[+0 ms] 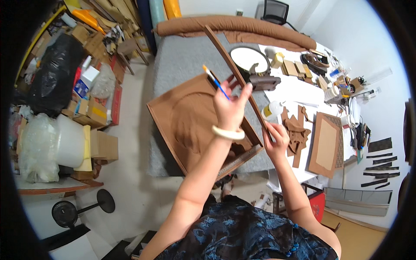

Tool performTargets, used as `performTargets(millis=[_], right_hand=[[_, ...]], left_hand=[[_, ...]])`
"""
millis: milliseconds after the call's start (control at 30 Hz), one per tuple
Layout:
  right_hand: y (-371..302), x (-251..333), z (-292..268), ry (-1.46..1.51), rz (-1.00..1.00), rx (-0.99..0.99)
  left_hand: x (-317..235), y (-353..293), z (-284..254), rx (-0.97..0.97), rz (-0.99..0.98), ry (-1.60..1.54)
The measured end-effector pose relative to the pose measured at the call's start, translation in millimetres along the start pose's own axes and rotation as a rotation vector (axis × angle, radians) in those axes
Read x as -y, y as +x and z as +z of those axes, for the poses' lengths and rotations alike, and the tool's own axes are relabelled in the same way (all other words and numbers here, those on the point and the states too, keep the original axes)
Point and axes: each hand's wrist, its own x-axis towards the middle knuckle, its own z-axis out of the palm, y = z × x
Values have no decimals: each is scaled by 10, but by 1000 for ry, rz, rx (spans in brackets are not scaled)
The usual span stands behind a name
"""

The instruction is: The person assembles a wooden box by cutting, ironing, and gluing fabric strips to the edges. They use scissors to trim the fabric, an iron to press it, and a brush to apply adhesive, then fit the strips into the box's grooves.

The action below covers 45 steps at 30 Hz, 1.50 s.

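A long, narrow brown strip [221, 48] slants above the table, its far end up and to the left. My left hand [229, 106], a pale bangle at its wrist, is closed around the strip's middle. The same hand keeps a blue-handled paintbrush [215, 81], its tip toward the far left. My right hand [277, 138] pinches the strip near its lower end. Beneath my left arm lies a shallow brown tray-like box [167, 97] with a wrinkled brown sheet inside. The strip passes beside and partly over the box's right side; I cannot tell whether they touch.
A round white-topped container [249, 58], a dark brown tool [265, 82] and a squeeze bottle [272, 110] stand close on the right. Brown scraps [297, 132] and a brown panel [325, 138] lie farther right. A fabric roll [234, 29] edges the grey-covered table's [173, 56] far side.
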Motion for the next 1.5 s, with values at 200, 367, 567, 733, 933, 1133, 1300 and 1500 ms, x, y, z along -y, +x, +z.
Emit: performTargets(millis=[200, 367, 567, 733, 933, 1133, 1300, 1500], right_hand=[[-165, 374, -387, 27, -61, -48], [-2, 630, -769, 197, -78, -72], [1127, 1191, -1559, 691, -188, -193], [1614, 1265, -1811, 853, -324, -22], [1511, 1167, -1832, 1196, -151, 197], [1382, 1152, -1810, 1308, -96, 70], [1266, 1166, -1918, 1518, 63, 63], [943, 1180, -2183, 1574, 56, 203]], left_hand=[[-591, -614, 121, 143, 97, 65], [-1037, -1034, 312, 138, 121, 149], [-1280, -1451, 272, 287, 361, 469], [-1482, -1800, 321, 438, 323, 421], [-1567, -2020, 192, 508, 222, 387], [-1570, -2082, 176, 558, 231, 450], [-1614, -2105, 211, 549, 340, 629], [-1589, -2064, 133, 528, 637, 908]])
